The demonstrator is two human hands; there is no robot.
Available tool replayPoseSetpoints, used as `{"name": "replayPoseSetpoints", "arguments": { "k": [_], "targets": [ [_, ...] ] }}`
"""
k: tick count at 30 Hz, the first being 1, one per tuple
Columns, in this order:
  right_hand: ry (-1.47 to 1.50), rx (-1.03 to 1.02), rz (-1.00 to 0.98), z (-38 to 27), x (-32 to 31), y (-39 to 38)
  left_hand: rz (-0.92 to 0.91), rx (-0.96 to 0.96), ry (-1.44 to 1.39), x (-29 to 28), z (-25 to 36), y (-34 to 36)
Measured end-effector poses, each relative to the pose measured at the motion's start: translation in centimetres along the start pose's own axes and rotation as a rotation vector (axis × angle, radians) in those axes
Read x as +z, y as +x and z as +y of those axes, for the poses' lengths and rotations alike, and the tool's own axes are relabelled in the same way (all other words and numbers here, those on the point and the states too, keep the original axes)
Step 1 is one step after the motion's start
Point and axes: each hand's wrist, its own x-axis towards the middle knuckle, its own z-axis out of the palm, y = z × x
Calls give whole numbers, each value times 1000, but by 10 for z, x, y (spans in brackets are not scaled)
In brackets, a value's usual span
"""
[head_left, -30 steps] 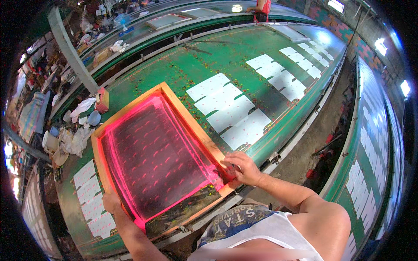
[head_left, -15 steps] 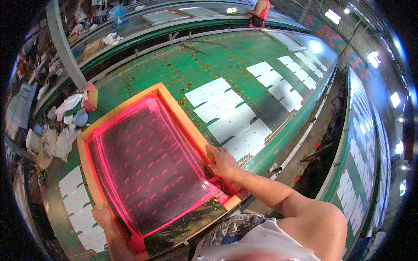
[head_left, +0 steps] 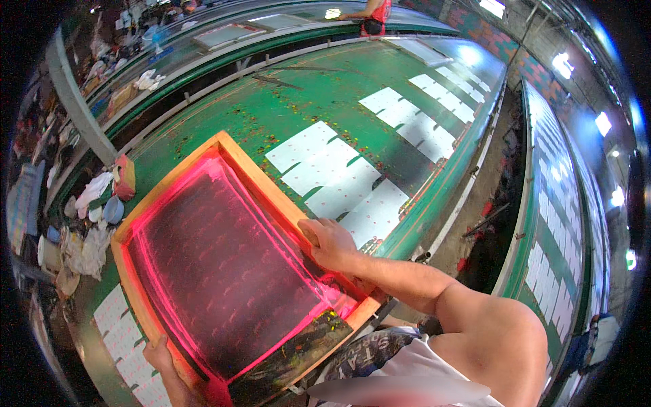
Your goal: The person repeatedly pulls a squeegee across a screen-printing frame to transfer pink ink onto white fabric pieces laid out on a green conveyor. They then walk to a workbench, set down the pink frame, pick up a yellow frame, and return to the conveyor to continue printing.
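A wooden screen printing frame (head_left: 261,173) lies in front of me over a long green table (head_left: 227,108). Its dark mesh (head_left: 217,264) is edged with bright pink ink, and faint rows of small marks show on it. My left hand (head_left: 161,356) grips the frame's near left side, thumb on the wood. Across on the right rail, my right hand (head_left: 330,243) is closed over the wood, its fingertips partly hidden inside the frame. A pink-stained object (head_left: 333,288), too smeared with ink to name, rests in the frame's near right corner. White printed pieces (head_left: 325,169) lie beyond the frame.
More printed pieces (head_left: 125,336) lie left of the frame. A grey post (head_left: 81,108) rises at the left, near cups (head_left: 113,209) and crumpled plastic (head_left: 88,251). Another table with white pieces (head_left: 553,271) runs along the right. A person in red (head_left: 375,17) stands at a far table.
The view has shifted, so the background sits further left. Both hands keep hold of the frame, and the marks seen through the mesh look fainter and blurred.
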Motion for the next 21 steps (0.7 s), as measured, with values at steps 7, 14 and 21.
{"name": "replayPoseSetpoints", "arguments": {
  "k": [7,14,21],
  "targets": [
    [-105,-132,83,70,-53,50,94,26,69,40,81,-17],
    [-22,3,74,183,-137,83,202,-20,72,145,217,-70],
    [18,26,170,305,-199,89,224,-74,-170,241,321,-127]
  ]
}}
